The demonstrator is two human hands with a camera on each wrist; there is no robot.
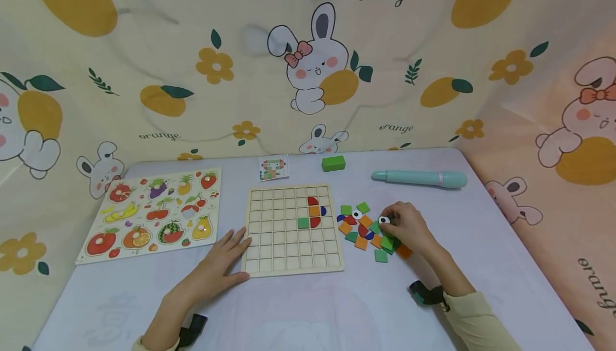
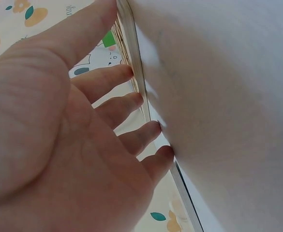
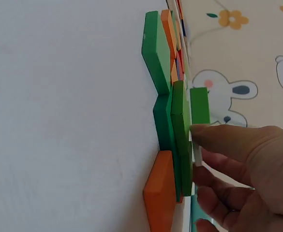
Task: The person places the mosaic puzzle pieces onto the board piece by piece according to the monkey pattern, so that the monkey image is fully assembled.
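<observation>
A wooden grid board lies in the middle of the table. Toward its upper right, the grid holds a red piece, an orange square, a blue half-round piece and a green square. My left hand rests along the board's left edge, fingers extended and touching the rim. To the right of the board, my right hand pinches a white round eye piece between thumb and fingers. It hovers over a loose pile of green, orange, red and blue pieces.
A fruit puzzle board lies at the left, its corner near my left hand. Behind the grid are a picture card and a green block. A teal pen-shaped object lies at the back right. Patterned cloth hangs behind the table.
</observation>
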